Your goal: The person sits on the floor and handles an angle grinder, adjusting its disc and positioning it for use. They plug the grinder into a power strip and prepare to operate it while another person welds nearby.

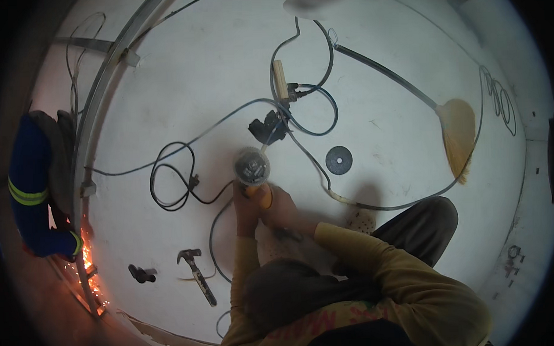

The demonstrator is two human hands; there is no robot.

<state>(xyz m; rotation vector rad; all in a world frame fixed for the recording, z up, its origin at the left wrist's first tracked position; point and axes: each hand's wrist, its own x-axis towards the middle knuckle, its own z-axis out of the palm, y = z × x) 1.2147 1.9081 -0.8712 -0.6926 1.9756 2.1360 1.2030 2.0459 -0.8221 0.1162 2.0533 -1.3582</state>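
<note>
- Head view: the left hand and right hand are together, clamped on a yellow handheld grinder with round grey disc.
- The grinder sits over the white floor's middle.
- A black-handled straw broom lies near the floor's right edge.

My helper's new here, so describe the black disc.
On the white floor, find the broom at right. The disc lies left of its bristles, right of the grinder. Unlike the nearby cable, it's flat and round with a pale centre.
</note>
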